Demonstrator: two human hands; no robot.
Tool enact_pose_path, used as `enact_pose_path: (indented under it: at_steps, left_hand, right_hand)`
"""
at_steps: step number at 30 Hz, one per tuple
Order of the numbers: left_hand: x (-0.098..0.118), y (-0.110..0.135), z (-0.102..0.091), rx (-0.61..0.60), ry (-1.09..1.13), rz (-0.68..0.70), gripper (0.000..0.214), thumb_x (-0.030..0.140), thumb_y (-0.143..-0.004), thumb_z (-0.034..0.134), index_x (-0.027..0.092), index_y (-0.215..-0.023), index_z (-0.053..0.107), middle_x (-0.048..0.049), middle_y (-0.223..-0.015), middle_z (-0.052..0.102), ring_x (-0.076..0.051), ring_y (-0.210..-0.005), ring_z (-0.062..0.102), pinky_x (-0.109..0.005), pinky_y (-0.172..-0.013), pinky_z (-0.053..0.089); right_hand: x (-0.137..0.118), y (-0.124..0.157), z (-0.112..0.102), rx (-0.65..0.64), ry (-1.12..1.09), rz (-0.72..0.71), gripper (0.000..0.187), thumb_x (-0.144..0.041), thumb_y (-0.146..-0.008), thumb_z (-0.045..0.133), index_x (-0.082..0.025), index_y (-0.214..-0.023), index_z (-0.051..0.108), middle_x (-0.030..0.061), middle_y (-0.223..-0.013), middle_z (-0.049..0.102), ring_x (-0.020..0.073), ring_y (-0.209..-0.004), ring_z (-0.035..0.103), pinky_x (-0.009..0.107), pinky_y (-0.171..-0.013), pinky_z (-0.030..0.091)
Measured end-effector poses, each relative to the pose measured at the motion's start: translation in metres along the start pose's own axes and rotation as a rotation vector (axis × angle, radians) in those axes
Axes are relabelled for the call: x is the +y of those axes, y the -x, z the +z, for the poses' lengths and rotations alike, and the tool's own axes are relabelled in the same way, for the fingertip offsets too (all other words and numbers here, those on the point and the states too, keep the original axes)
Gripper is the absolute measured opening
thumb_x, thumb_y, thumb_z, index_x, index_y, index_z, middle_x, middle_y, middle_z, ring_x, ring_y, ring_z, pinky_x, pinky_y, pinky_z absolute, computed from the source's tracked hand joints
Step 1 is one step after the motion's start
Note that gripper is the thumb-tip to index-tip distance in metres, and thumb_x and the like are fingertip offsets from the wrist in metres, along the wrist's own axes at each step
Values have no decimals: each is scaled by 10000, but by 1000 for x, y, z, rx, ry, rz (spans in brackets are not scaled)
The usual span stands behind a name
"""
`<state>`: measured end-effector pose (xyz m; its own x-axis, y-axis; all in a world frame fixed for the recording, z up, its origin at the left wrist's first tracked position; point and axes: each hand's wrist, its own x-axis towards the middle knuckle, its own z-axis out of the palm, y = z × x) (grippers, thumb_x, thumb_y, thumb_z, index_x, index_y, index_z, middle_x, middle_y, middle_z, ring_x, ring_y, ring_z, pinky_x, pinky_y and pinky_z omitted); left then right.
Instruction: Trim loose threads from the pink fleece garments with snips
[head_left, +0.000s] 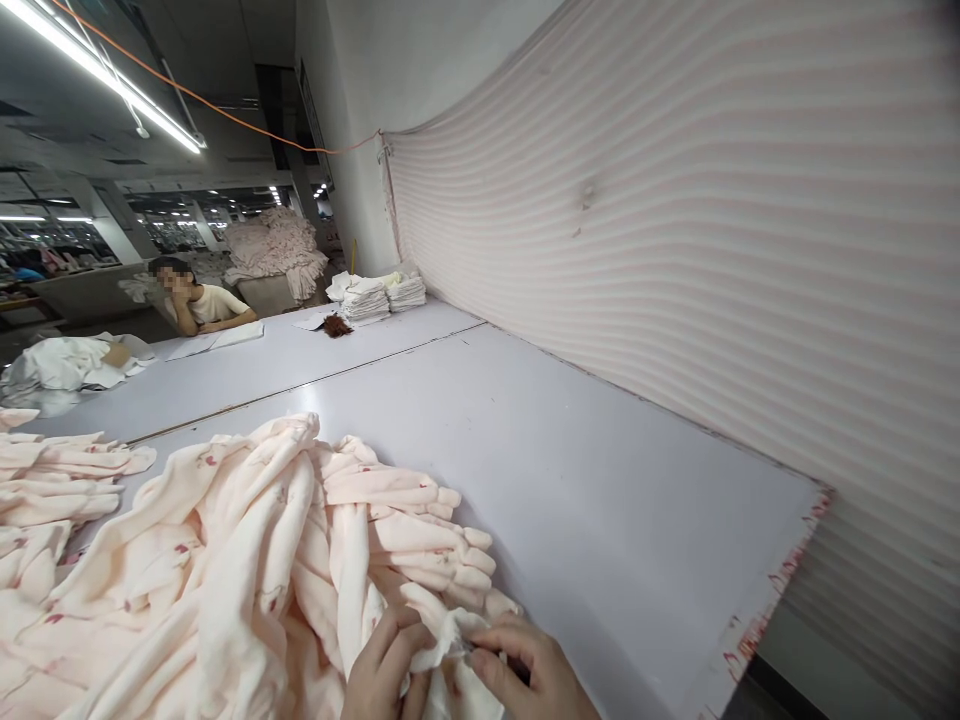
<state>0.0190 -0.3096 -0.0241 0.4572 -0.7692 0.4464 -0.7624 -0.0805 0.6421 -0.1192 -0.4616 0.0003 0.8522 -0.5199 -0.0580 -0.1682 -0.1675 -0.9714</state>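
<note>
Pale pink fleecy garments with small red motifs lie heaped across the near left of the table. At the bottom of the view, my left hand is closed on a whitish edge of a garment. Close to its right, my right hand pinches the same edge between thumb and forefinger. Something small and dark shows at the right fingertips, too little of it to name. The lower part of the held cloth is cut off by the frame.
The pale table has a worn right edge and a seam across it. Striped cloth hangs along its right side. Folded white stacks, a brown tuft and white cloth lie farther off. A person leans on the far edge.
</note>
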Motion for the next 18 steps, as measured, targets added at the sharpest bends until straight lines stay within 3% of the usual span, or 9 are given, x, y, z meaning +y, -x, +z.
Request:
enact_pose_path:
  at_steps: [8,12,18]
  left_hand:
    - [-1,1,0,-48,-74,99,227,86,-836,357,232,-926,506,-52,-865,587,-166,-748,590,-248,-660,487]
    - [2,-1,-6,-62,-128,126,230,59,-820,367,232,-925,476,-58,-857,609,-176,-749,614,-263,-664,505]
    - [2,-9,-20,-258,-260,271,218,41,-815,450,215,-945,477,-62,-876,650,-172,-735,634,-247,-659,525]
  right_hand:
    - [-11,-4,-1,-114,83,39,172,-257,-792,616,-225,-704,761,17,-713,658,188,-713,619,235,-648,455]
    - [-9,-3,-3,-96,91,59,173,-265,-780,617,-228,-697,764,17,-701,663,190,-685,605,244,-626,445]
    - [-16,2,-8,-161,107,75,129,-234,-766,639,-254,-751,765,9,-763,666,197,-758,624,237,-675,449]
